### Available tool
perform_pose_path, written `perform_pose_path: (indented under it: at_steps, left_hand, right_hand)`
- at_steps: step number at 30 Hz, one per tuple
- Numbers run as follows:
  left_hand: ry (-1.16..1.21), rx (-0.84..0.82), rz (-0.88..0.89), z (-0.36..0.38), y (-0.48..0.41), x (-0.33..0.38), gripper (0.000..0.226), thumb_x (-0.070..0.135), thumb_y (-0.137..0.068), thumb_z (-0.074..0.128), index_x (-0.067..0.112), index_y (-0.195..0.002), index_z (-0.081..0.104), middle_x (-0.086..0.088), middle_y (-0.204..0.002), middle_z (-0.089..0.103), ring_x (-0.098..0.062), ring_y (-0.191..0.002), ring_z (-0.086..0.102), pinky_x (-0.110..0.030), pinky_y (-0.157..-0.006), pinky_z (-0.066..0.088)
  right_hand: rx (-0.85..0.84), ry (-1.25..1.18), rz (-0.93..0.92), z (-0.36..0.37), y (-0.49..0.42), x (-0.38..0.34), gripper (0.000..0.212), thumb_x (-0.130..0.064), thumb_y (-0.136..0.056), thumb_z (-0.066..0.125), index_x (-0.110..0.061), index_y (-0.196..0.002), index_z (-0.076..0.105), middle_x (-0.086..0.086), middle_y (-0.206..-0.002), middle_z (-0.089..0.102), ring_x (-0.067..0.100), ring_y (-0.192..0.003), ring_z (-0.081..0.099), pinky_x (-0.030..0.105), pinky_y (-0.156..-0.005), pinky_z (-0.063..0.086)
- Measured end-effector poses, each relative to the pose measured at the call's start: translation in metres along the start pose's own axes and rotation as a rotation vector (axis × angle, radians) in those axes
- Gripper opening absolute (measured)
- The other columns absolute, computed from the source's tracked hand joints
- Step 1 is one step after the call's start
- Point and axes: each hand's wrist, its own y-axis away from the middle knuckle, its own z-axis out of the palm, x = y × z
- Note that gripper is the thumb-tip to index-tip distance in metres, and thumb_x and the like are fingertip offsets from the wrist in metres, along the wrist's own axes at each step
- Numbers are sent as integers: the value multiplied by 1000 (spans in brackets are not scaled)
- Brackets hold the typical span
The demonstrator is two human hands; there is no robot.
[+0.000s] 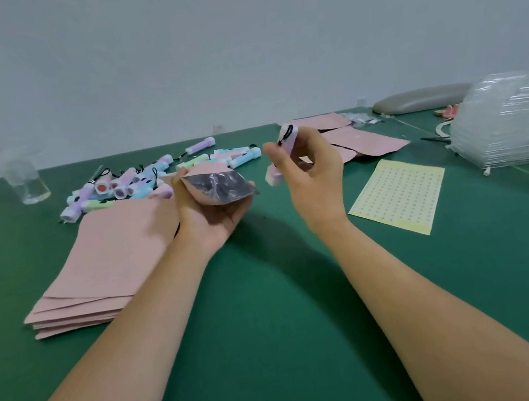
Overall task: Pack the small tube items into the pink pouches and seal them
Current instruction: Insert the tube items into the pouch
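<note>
While left hand (210, 217) holds open pouch (219, 186), right hand (316, 178) grips tube (292, 137)

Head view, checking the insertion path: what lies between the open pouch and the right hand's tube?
Head view: only air between pouch and tube; green table shows behind.

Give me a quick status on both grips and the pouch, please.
Left grip holds pink pouch, mouth open. Right grip holds pink tube, not yet inside. Nothing between them.
</note>
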Motion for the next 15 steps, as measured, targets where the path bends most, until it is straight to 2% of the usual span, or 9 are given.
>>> perform_pose_path:
  at_steps: [3, 5, 7, 8, 9, 10, 11, 13, 15]
  left_hand:
    - [-63, 69, 43, 1, 0, -4, 78, 78, -94, 45, 11, -129, 66, -24, -121, 74, -41, -105, 75, -50, -74, 65]
    - [-112, 22, 51, 2, 3, -7, 77, 76, -97, 41, 14, -136, 64, -21, -125, 74, -40, -111, 74, -50, -81, 64]
    - [-186, -64, 45, 7, 6, -17, 74, 73, -99, 40, 18, -144, 61, -14, -132, 72, -35, -121, 70, -48, -95, 61]
    - [-185, -88, 64, 10, 8, -21, 71, 72, -100, 37, 22, -146, 60, -8, -131, 73, -29, -120, 71, -43, -95, 61]
    - [-158, -98, 79, 13, 9, -24, 68, 71, -102, 33, 27, -146, 60, -2, -126, 74, -22, -114, 73, -37, -88, 62]
    - [-135, -94, 77, 14, 9, -25, 65, 69, -104, 30, 30, -143, 63, 1, -120, 75, -18, -106, 75, -34, -80, 63]
    - [-133, -87, 67, 11, 10, -23, 63, 65, -105, 30, 27, -134, 70, -2, -116, 76, -20, -102, 76, -33, -75, 63]
    - [-126, -112, 34, 4, 16, -11, 62, 54, -106, 32, 16, -106, 82, -9, -109, 77, -26, -97, 78, -34, -73, 63]
    - [-176, -155, 66, 1, 21, -2, 65, 49, -106, 32, 15, -88, 84, -8, -97, 77, -23, -88, 77, -32, -72, 62]
  right_hand:
    - [40, -105, -50, 2, -2, -17, 21, -25, -90, 80, -13, -94, 64, -8, -79, 62, 13, -73, 56, 36, -67, 51]
    - [0, -124, -46, 4, 1, -20, 23, -26, -89, 82, -13, -96, 64, -10, -79, 63, 14, -73, 59, 40, -68, 53]
    - [-40, -101, -90, 14, 8, -23, 23, -24, -88, 81, -14, -97, 63, -11, -79, 66, 7, -75, 63, 27, -70, 53]
    - [-83, -99, -147, 18, 12, -24, 20, -15, -90, 78, -9, -99, 62, -4, -79, 69, 1, -80, 65, 16, -71, 51]
    - [-119, -74, -220, 24, 19, -23, 16, -1, -91, 71, 1, -101, 59, 12, -78, 70, -5, -88, 66, 7, -74, 49]
    - [-164, -30, -272, 28, 25, -22, 17, 8, -90, 68, 6, -104, 58, 23, -77, 69, -6, -94, 65, 5, -76, 49]
    - [-199, 84, -304, 25, 25, -17, 20, 3, -90, 73, 3, -105, 59, 23, -79, 69, 0, -90, 67, 11, -74, 53]
    - [-310, 336, -329, 10, 22, -16, 25, -22, -89, 83, -7, -102, 67, 7, -84, 70, 18, -77, 64, 36, -69, 55]
    - [-461, 576, -362, -5, 18, -24, 27, -29, -92, 80, -5, -102, 72, 6, -86, 70, 26, -79, 62, 42, -72, 52]
